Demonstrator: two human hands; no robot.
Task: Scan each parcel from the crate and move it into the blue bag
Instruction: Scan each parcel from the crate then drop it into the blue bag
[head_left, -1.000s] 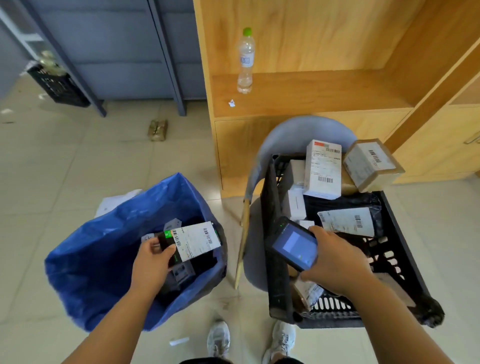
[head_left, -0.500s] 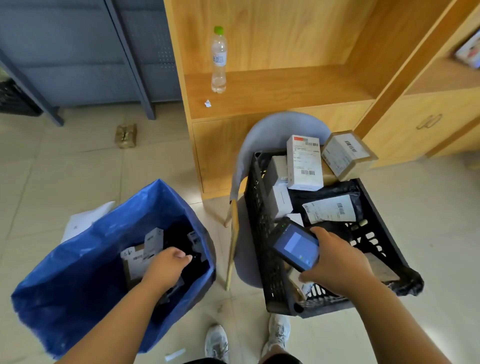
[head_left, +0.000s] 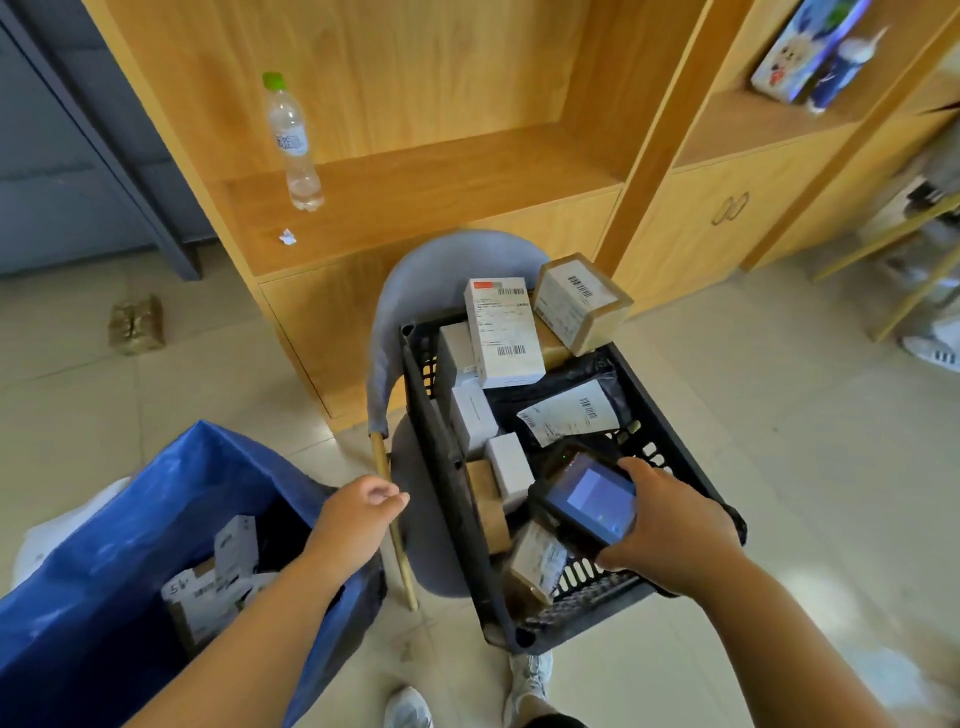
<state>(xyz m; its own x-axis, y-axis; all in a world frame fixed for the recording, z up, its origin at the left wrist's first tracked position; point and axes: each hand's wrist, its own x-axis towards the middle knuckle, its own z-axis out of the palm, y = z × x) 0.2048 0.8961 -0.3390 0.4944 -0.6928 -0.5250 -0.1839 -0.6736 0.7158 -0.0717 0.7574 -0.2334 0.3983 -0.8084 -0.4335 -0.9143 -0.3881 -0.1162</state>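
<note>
Parcels fill a black slatted plastic crate (head_left: 441, 457) that sits on a grey padded chair (head_left: 452, 260), the crate's long axis running away from me towards the chair back. A tall white box with barcode labels (head_left: 504, 332) leans at the far end, label up, its long axis pointing away from me. A brown cardboard cube (head_left: 582, 304) perches tilted on the far right corner. A black plastic mailer (head_left: 569, 413) lies below them, its white label stretched across the crate. My right hand (head_left: 670, 535) hangs over the near end, fingers clamped round a dark handheld scanner (head_left: 589, 496) with its lit screen facing up. My left hand (head_left: 358, 512) hovers between crate and blue plastic bag (head_left: 104, 597), fingers loosely curled, holding nothing. White boxes (head_left: 218, 577) lie jumbled inside the bag on the floor to my left.
</note>
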